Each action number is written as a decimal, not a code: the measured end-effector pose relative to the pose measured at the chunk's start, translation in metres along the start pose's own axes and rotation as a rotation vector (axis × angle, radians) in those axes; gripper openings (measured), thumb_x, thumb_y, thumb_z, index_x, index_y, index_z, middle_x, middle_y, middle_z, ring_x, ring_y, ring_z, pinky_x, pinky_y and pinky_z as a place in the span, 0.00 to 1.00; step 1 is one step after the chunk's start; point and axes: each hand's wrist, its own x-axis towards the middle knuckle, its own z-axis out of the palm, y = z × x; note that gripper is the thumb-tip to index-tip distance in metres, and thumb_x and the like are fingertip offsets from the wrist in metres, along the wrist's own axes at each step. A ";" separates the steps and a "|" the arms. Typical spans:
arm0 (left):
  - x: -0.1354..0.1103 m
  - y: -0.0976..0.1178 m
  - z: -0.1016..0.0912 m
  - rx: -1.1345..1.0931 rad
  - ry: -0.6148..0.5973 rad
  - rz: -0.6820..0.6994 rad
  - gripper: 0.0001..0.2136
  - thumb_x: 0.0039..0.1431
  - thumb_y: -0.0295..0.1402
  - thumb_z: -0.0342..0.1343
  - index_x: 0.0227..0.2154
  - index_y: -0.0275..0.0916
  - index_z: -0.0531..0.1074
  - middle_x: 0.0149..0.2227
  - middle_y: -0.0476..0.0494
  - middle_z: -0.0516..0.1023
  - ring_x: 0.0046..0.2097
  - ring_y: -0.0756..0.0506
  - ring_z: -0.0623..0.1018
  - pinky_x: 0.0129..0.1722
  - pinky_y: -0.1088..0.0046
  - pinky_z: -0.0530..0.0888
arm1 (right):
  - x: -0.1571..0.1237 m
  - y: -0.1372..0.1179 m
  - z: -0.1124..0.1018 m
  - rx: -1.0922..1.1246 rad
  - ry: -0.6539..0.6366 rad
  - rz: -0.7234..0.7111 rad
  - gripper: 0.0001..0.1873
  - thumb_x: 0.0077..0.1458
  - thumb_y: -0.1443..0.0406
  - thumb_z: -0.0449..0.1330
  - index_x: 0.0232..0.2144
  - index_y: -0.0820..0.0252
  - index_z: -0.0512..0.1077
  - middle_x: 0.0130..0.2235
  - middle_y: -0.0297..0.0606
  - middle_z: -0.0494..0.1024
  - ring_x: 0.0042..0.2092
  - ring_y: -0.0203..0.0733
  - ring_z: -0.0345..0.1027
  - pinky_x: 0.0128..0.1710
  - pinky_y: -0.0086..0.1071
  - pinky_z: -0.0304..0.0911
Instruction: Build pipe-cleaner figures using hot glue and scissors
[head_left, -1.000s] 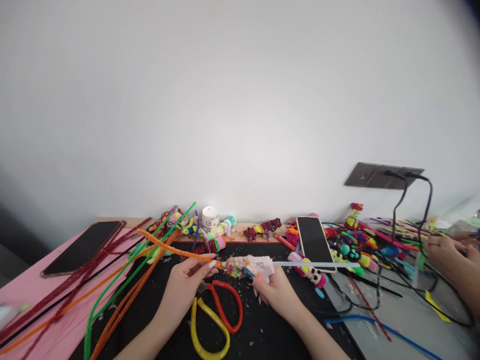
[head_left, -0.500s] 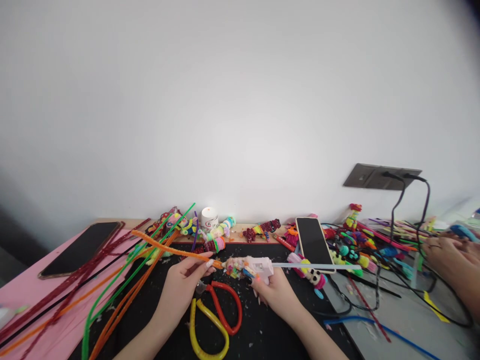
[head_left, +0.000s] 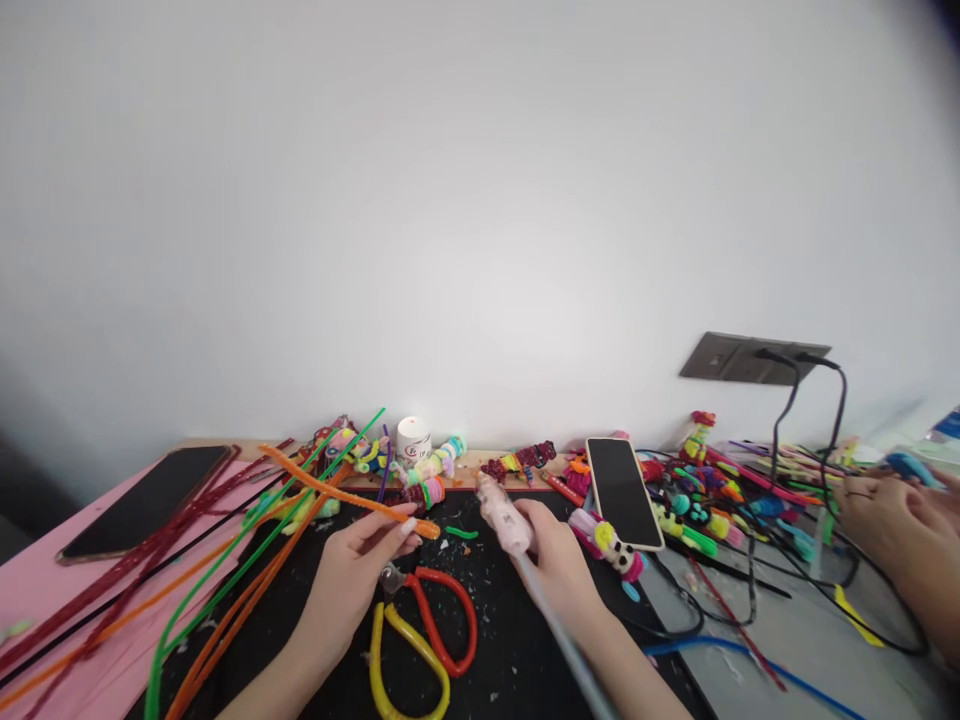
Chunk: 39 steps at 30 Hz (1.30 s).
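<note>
My left hand pinches the near end of an orange pipe cleaner, which runs up and left over the black mat. My right hand grips a pink glue gun; its nozzle points away toward the wall and a clear glue stick trails back along my forearm. The pipe cleaner's tip and the gun's nozzle are apart. Red and yellow handled scissors lie on the mat between my wrists. A small green scrap lies between the two hands.
Green, orange and red pipe cleaners fan over a pink sheet at left, beside a dark phone. Small colourful figures and a white jar line the wall. Another phone, cables and another person's hands are at right.
My right hand has swung the glue gun round: it lay sideways with its nozzle at the pipe cleaner's tip, and now points away from me. The left hand barely moved.
</note>
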 end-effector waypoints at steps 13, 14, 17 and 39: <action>-0.022 0.001 0.020 -0.121 -0.637 -0.138 0.13 0.47 0.28 0.61 0.34 0.38 0.64 0.20 0.55 0.73 0.21 0.52 0.74 0.23 0.78 0.69 | -0.011 -0.021 -0.003 0.305 0.061 -0.221 0.13 0.54 0.67 0.51 0.42 0.57 0.67 0.35 0.38 0.70 0.39 0.43 0.62 0.40 0.36 0.56; -0.025 0.000 0.022 -0.134 -0.678 -0.151 0.14 0.47 0.27 0.61 0.33 0.38 0.61 0.20 0.55 0.72 0.20 0.53 0.73 0.22 0.78 0.69 | -0.013 -0.026 -0.002 0.384 0.016 -0.244 0.11 0.54 0.66 0.53 0.41 0.57 0.68 0.31 0.36 0.69 0.36 0.42 0.62 0.38 0.35 0.56; -0.034 -0.001 0.027 -0.150 -0.747 -0.203 0.17 0.46 0.25 0.61 0.29 0.40 0.55 0.19 0.57 0.71 0.18 0.54 0.71 0.20 0.81 0.68 | -0.018 -0.037 0.005 0.532 -0.072 -0.217 0.07 0.49 0.63 0.59 0.33 0.58 0.71 0.26 0.32 0.66 0.33 0.40 0.60 0.35 0.32 0.56; -0.019 -0.014 0.019 -0.144 -0.785 -0.245 0.13 0.51 0.25 0.57 0.29 0.40 0.55 0.26 0.52 0.77 0.25 0.51 0.77 0.26 0.78 0.69 | -0.015 -0.031 0.017 1.054 -0.143 0.135 0.12 0.48 0.60 0.63 0.23 0.61 0.65 0.22 0.28 0.64 0.24 0.32 0.55 0.25 0.26 0.53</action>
